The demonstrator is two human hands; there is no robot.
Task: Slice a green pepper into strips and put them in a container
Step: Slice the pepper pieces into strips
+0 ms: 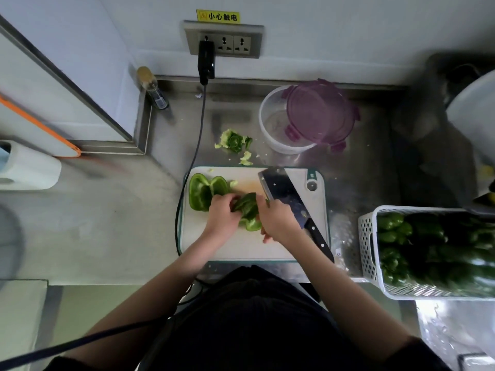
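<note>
A: Where's the pepper?

B: On the board (241,245), in pieces. One opened half (205,191) lies inner side up at the far left of the board. The other piece (247,210) is in the middle, between both hands.

A: And the hands?

B: The left hand (223,215) has its fingers curled onto the left side of the middle piece. The right hand (276,219) holds the right side of the same piece, fingers bent round it. Both are clamped on that pepper piece.

A: Who has the knife?

B: Nobody. The cleaver (284,194) lies flat on the board's right side, blade pointing away and handle toward the person, just beside the right hand.

A: The container?

B: A clear round tub (278,124) stands on the tabletop (120,223) beyond the board, with a purple lid (320,113) leaning across its right rim. I can't see any strips in it.

A: Anything else?

B: The core and scraps (234,141) lie on the tabletop between tub and board. A white basket (368,236) of whole peppers (396,228) stands to the right. A black cable (192,156) runs down from a wall socket (223,40) past the board's left edge.
</note>
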